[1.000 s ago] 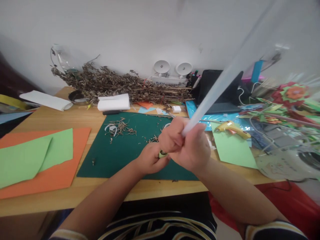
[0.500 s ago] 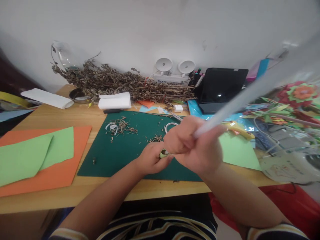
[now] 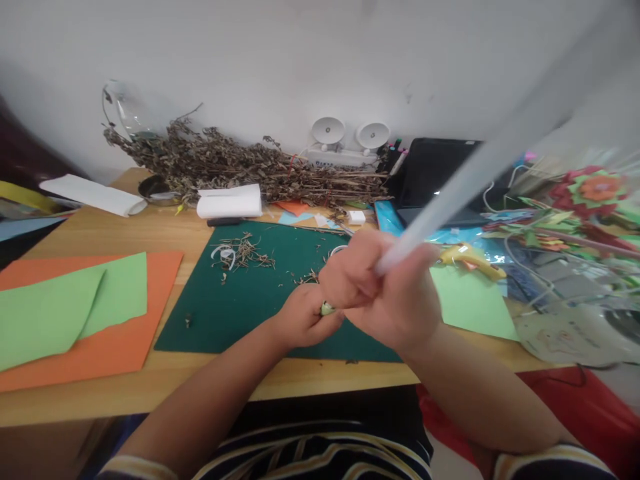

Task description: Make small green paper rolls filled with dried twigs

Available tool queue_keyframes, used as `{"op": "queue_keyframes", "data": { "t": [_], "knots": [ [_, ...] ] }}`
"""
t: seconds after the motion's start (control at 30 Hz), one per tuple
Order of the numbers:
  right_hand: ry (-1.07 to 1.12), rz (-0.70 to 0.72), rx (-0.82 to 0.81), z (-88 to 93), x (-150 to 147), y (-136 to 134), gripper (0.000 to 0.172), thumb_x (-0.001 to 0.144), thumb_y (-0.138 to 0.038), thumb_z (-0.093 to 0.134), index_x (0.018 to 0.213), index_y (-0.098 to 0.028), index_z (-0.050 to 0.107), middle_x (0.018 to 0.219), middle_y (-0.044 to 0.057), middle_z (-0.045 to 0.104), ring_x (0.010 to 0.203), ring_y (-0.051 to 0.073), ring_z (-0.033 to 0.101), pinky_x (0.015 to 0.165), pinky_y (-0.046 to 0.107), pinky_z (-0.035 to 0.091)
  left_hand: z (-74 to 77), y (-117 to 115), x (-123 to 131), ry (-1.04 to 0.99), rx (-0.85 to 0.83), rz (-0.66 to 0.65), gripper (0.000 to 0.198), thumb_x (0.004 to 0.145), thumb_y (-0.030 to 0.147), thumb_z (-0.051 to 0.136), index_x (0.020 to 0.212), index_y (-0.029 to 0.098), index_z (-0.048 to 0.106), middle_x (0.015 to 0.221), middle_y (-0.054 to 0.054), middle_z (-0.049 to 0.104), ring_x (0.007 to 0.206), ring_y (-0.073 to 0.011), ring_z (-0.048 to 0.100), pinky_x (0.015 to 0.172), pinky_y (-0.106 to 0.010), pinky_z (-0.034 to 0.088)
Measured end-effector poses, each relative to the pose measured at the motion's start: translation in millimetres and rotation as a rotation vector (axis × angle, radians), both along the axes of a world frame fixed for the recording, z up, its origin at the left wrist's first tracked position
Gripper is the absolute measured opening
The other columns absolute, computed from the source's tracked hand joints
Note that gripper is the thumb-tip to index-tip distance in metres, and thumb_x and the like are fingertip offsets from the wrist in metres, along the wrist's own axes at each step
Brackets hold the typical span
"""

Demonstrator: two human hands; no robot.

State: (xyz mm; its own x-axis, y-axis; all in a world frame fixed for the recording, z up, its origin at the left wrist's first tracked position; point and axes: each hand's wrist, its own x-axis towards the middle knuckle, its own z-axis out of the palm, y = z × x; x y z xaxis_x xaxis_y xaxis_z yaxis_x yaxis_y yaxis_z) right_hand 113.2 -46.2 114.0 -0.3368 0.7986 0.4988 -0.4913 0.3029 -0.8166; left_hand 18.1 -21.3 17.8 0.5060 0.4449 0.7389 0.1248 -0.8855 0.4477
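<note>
My right hand (image 3: 385,287) is wrapped round a long whitish, translucent rod (image 3: 450,193), which slants up to the right toward the camera and blurs at its far end. My left hand (image 3: 307,317) is closed on a small light-green tube (image 3: 327,309); most of it lies inside the fingers. The two hands meet over the green cutting mat (image 3: 215,320), with the rod's lower end near the tube, its tip hidden by my right fist. Dry stem bits (image 3: 247,253) and a white ring-shaped piece (image 3: 223,255) lie on the mat.
Dried plant bundles (image 3: 225,160) lie along the wall behind a white paper roll (image 3: 230,201). Green sheets (image 3: 45,313) rest on an orange sheet (image 3: 135,333) at left. At right are a yellow tool (image 3: 473,260), a dark tablet (image 3: 430,173) and paper flowers (image 3: 593,190).
My right hand has shifted slightly left toward my left hand, and the rod has swung a little left with it. My left hand stays nearly still; less of the tube's opening shows.
</note>
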Motion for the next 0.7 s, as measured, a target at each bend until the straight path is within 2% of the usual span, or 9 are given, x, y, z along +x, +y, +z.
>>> {"op": "queue_keyframes", "data": {
  "t": [0.07, 0.2, 0.3, 0.43, 0.5, 0.6, 0.7],
  "knots": [
    [0.011, -0.02, -0.009, 1.7, 1, 0, 0.044, 0.072, -0.051, 0.049, 0.047, -0.017, 0.035, 0.043, -0.007, 0.025, 0.038, 0.004, 0.027, 0.036, 0.02, 0.021, 0.2, 0, 0, -0.008, 0.022, 0.019, 0.019, 0.079, 0.028, 0.036, 0.072, 0.017, 0.049, 0.056, -0.001, 0.057, 0.053, -0.0121, 0.055, 0.049, -0.022, 0.045],
    [0.016, -0.027, 0.024, 0.8, 2, 1, 0.045, 0.074, -0.052, 0.046, 0.046, -0.018, 0.036, 0.042, -0.007, 0.025, 0.037, 0.004, 0.026, 0.035, 0.019, 0.02, -0.7, 0, -1, -0.003, 0.027, 0.026, 0.021, 0.079, 0.027, 0.034, 0.073, 0.016, 0.051, 0.059, -0.002, 0.059, 0.056, -0.0122, 0.056, 0.052, -0.022, 0.045],
    [0.063, -0.01, 0.078, -1.4, 2, 3, 0.044, 0.076, -0.05, 0.045, 0.047, -0.018, 0.033, 0.043, -0.008, 0.022, 0.038, 0.004, 0.024, 0.035, 0.019, 0.02, -1.0, 0, 0, -0.001, -0.011, 0.005, 0.02, 0.079, 0.028, 0.036, 0.069, 0.016, 0.05, 0.055, -0.001, 0.057, 0.051, -0.0108, 0.054, 0.048, -0.021, 0.043],
    [-0.07, 0.018, 0.136, -1.1, 2, 4, 0.041, 0.079, -0.047, 0.04, 0.051, -0.017, 0.037, 0.046, -0.006, 0.027, 0.041, 0.004, 0.028, 0.037, 0.019, 0.023, 0.3, 0, 0, -0.046, 0.049, 0.021, 0.025, 0.08, 0.028, 0.031, 0.071, 0.016, 0.051, 0.059, -0.003, 0.058, 0.055, -0.0123, 0.055, 0.049, -0.022, 0.043],
    [-0.109, 0.027, 0.114, 1.6, 2, 3, 0.041, 0.078, -0.048, 0.041, 0.051, -0.018, 0.037, 0.048, -0.006, 0.028, 0.041, 0.004, 0.028, 0.038, 0.019, 0.023, 1.2, 0, 0, -0.036, 0.051, 0.038, 0.025, 0.08, 0.029, 0.032, 0.069, 0.016, 0.05, 0.055, -0.002, 0.057, 0.051, -0.0118, 0.053, 0.047, -0.022, 0.042],
    [-0.053, 0.029, 0.092, 6.9, 2, 4, 0.043, 0.076, -0.05, 0.044, 0.049, -0.018, 0.035, 0.046, -0.007, 0.026, 0.038, 0.004, 0.025, 0.036, 0.019, 0.021, 1.8, 0, 0, -0.001, 0.009, 0.044, 0.024, 0.079, 0.03, 0.034, 0.065, 0.016, 0.048, 0.051, -0.001, 0.054, 0.047, -0.0111, 0.051, 0.044, -0.021, 0.041],
    [-0.027, 0.038, 0.064, 10.4, 4, 4, 0.043, 0.076, -0.05, 0.044, 0.048, -0.018, 0.034, 0.044, -0.007, 0.025, 0.038, 0.004, 0.024, 0.035, 0.019, 0.019, 2.1, 0, -1, 0.022, -0.032, 0.01, 0.025, 0.079, 0.029, 0.034, 0.063, 0.016, 0.046, 0.05, -0.001, 0.054, 0.046, -0.011, 0.051, 0.045, -0.022, 0.041]
  ]
}}
